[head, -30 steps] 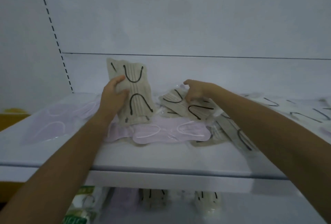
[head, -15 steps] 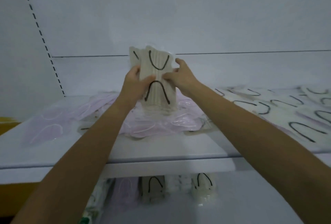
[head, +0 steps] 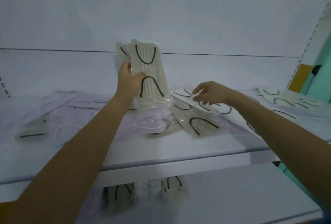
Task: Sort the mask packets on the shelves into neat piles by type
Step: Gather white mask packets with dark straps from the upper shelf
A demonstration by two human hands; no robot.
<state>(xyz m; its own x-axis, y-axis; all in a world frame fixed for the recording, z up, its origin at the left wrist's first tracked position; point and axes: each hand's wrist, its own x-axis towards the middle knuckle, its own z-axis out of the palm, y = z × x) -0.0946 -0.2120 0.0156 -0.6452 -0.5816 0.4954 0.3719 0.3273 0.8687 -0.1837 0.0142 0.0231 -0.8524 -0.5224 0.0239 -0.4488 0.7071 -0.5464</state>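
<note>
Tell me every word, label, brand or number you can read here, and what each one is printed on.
There is no readable text in this view.
Beige mask packets gripped in the left hand: only black ear loops show, with no print visible.
Lilac packets lying flat: only white ear loops show, with no print visible.
Yellow panel at the right edge: plain, with no lettering to make out.

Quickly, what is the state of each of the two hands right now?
Left hand: holds a stack of beige mask packets upright.
Right hand: open, fingers spread over a pale mask packet, holding nothing.
</note>
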